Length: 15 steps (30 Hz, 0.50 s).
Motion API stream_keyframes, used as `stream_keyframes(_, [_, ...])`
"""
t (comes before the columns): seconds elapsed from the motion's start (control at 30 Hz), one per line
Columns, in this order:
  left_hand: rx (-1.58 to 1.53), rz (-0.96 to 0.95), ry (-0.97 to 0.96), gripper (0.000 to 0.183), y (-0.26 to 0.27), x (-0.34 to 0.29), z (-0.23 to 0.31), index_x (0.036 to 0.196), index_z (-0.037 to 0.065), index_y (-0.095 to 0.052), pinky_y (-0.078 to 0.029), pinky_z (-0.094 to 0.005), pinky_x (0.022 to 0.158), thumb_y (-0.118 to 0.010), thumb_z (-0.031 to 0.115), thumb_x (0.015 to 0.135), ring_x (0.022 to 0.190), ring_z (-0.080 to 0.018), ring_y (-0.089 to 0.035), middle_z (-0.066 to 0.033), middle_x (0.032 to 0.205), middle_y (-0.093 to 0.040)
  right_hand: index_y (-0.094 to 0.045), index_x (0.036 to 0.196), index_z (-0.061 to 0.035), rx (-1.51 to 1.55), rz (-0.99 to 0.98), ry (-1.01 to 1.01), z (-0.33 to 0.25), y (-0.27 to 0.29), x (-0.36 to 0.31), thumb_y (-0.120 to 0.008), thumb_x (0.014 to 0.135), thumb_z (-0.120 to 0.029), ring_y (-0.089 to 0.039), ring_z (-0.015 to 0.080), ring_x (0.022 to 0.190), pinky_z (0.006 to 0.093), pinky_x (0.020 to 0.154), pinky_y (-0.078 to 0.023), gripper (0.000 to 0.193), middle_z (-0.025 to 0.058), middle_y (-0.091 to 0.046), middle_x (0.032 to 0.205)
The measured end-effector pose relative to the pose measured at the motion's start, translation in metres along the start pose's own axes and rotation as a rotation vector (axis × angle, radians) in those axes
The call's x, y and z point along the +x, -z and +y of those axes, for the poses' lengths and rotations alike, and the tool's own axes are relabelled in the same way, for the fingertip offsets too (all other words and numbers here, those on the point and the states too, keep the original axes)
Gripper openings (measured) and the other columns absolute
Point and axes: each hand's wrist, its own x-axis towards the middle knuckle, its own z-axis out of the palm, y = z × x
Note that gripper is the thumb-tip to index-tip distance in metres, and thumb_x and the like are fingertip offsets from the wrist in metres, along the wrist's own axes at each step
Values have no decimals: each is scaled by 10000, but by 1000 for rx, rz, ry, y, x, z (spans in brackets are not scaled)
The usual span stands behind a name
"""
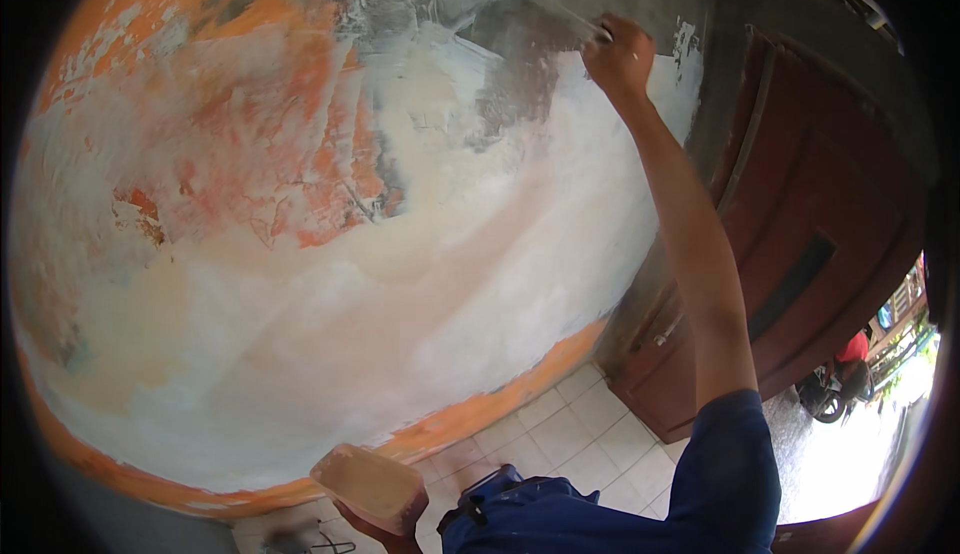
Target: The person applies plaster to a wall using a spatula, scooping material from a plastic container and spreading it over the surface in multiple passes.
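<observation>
White putty covers most of the wall [300,284], orange paint and grey patches showing through up top. Head view: right hand [620,54] raised high, fingers clenched on a thin scraper blade [565,16] pressed flat to the grey patch. Left hand [375,532] low at frame bottom, gripping a putty-smeared tub [370,484] from beneath. Brown wooden door [810,244] right of wall, white floor tiles [580,434] below.
</observation>
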Motion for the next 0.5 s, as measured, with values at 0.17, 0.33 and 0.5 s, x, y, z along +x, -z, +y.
stream_keyframes(0.17, [-84,87,-18,673,-4,-10,6,1337,106,-378,-411,-443,948,-397,601,882,1098,-251,-513,-75,1231,-517,-694,866,-82,1,122,105,-19,-49,-45,-668,580,-51,-584,332,780,406,651,-492,289,129,-626,811])
stream_keyframes(0.33, [269,-55,-77,653,-2,-4,1,1355,116,-408,-396,-443,982,-367,590,908,1177,-264,-477,-82,1303,-488,-669,878,-76,80,141,160,-26,-54,-180,-655,627,21,-613,324,810,396,665,-522,270,112,-638,857])
stream_keyframes(0.5, [3,-85,79,593,-39,-4,4,1300,123,-446,-423,-425,925,-350,572,925,1096,-237,-516,-60,1199,-534,-673,880,-81,139,-53,95,-38,-29,-254,-598,540,61,-603,322,798,387,662,-521,377,92,-624,803])
